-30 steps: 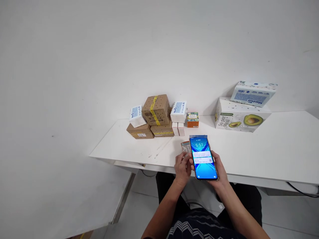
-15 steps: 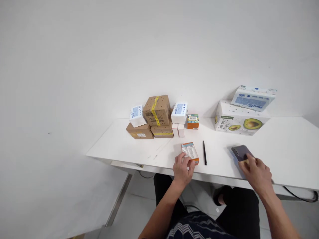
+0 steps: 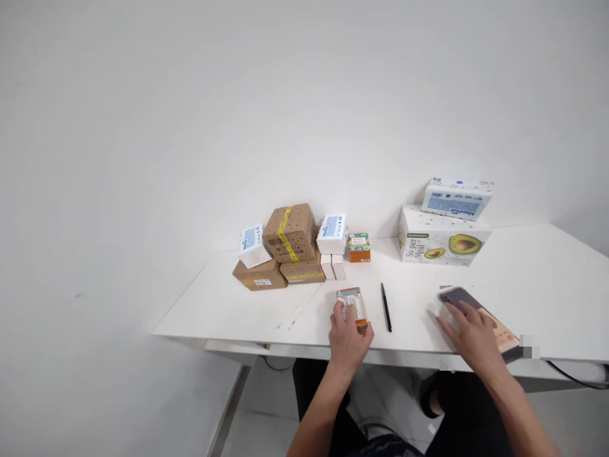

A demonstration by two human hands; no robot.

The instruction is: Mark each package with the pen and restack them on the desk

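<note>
My left hand (image 3: 349, 339) is at the small orange and white carton (image 3: 353, 298), which lies on the table near its front edge. Its fingers curl over the carton's top and left side, with the thumb at the near right corner. My right hand (image 3: 472, 336) rests over the phone (image 3: 495, 325), fingers spread and not wrapped round it. The phone lies face down at a slant, its dark and beige back showing. Between the two hands, a black pen (image 3: 386, 308) lies on the table.
Brown cardboard boxes (image 3: 290, 232) and white tissue packs (image 3: 332, 227) are stacked at the back left. A small orange and green box (image 3: 359, 247) stands beside them. Back right, an avocado-printed box (image 3: 440, 244) bears another tissue pack (image 3: 457, 199). All are on the white table (image 3: 204, 304).
The phone went from my right hand, screen up, to lying face down on the table at the right. The carton and pen came into view. My left hand stays at the carton; the view shifted.
</note>
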